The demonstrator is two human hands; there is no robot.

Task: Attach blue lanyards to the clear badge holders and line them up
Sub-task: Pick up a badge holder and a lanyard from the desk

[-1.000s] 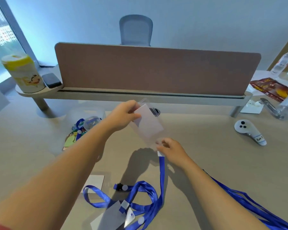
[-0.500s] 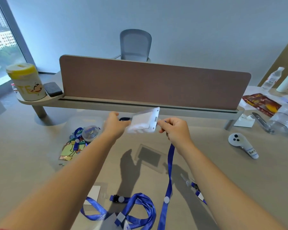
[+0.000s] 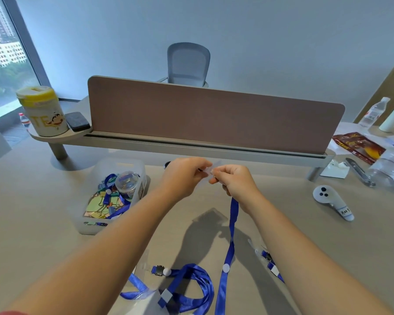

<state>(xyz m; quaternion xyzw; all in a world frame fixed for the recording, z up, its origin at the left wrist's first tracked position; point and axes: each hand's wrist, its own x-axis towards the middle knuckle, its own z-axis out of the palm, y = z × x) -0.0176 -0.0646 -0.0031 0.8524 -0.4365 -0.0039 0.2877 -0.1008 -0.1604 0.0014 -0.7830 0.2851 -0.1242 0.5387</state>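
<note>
My left hand (image 3: 184,176) pinches a clear badge holder (image 3: 210,170), seen almost edge-on and mostly hidden between my fingers. My right hand (image 3: 233,181) meets it from the right, gripping the clip end of a blue lanyard (image 3: 231,237) whose strap hangs down to the table. The clip itself is hidden by my fingers. More blue lanyards (image 3: 191,289) lie coiled near the front edge, with another clear badge holder (image 3: 146,298) partly under them. A further lanyard clip (image 3: 268,261) lies beside my right forearm.
A translucent bin (image 3: 114,196) of binder clips and lanyards stands to the left. A white controller (image 3: 333,201) lies to the right. A brown divider panel (image 3: 214,117) crosses the back of the desk, with a yellow-lidded canister (image 3: 42,111) at its left end. Bottles and packets sit far right.
Both hands rose and came together above the table. The badge holder turned from flat and face-on to edge-on, and the lanyard end in my right hand now meets it.
</note>
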